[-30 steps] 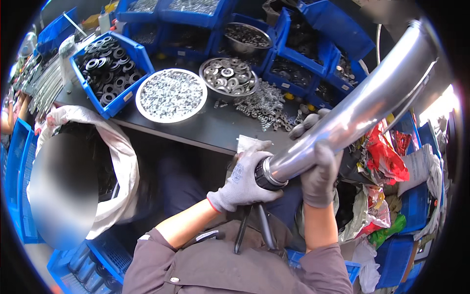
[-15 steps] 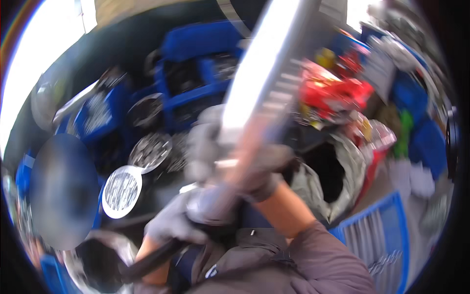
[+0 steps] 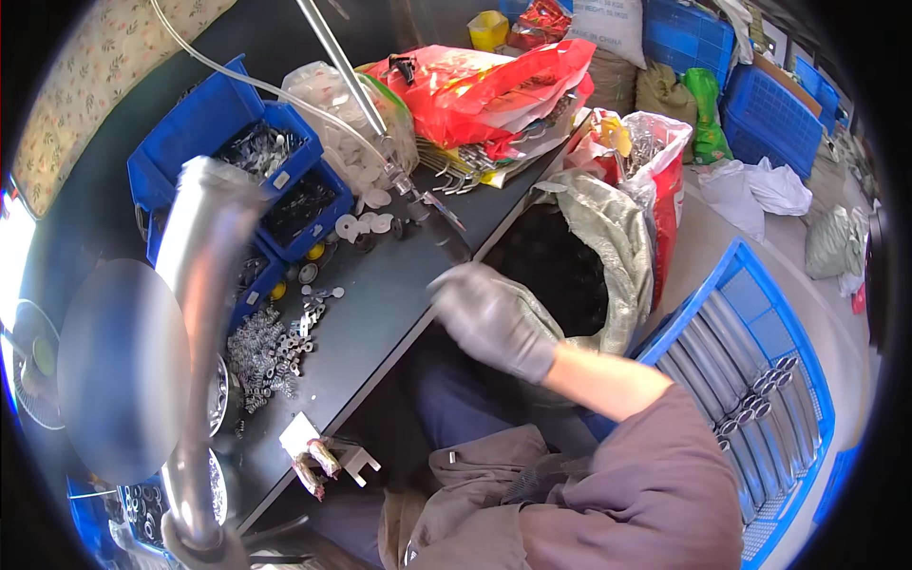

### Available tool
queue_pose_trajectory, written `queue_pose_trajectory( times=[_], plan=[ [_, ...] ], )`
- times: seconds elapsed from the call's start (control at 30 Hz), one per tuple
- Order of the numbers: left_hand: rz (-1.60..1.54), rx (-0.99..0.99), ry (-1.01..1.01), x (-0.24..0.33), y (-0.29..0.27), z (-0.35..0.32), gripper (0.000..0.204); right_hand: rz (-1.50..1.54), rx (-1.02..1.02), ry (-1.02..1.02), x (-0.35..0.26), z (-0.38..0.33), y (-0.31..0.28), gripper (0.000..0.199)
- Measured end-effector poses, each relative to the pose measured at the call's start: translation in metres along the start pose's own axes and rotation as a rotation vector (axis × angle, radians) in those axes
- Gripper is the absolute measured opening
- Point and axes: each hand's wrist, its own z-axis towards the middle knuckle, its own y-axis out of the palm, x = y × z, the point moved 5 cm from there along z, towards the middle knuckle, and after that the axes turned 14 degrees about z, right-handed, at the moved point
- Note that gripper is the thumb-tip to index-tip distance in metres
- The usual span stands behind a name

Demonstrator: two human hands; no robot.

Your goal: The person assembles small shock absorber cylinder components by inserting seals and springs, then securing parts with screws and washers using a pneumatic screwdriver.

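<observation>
Right hand (image 3: 489, 318) spread, palm-down over sack (image 3: 608, 247); left hand (image 3: 195, 541) grips tube (image 3: 195, 313).

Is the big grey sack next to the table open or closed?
Open. The grey sack has its top rolled back, showing dark stuff inside, and the gloved right hand hangs over its mouth.

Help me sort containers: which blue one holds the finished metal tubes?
The big blue crate on the floor at the person's right; tubes lie in rows inside. The blue bins on the table hold small parts.

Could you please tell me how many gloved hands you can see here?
2: the right hand reaches over the open sack; the left hand, partly cut off at the bottom edge, grips the metal tube.
</observation>
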Motion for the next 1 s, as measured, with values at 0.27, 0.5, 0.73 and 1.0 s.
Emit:
queue_pose_trajectory(
  times=[0.27,0.5,0.73,1.0],
  plan=[
    [-0.144,-0.218,-0.382,-0.099,-0.013,-0.046,0.076,-0.865,0.274,0.494,0.175,0.049,-0.210,0.034],
    [0.208,-0.374,-0.064,-0.045,-0.005,-0.029,0.067,-0.785,0.339,0.461,0.219,0.034,-0.194,0.049],
    [0.543,-0.406,0.026,-0.027,-0.032,-0.021,0.051,-0.827,0.115,0.425,0.207,0.025,-0.184,0.070],
    [0.358,-0.312,0.023,-0.063,-0.060,-0.040,0.063,-0.688,0.446,-0.247,0.206,0.081,-0.277,0.059]
  ],
)
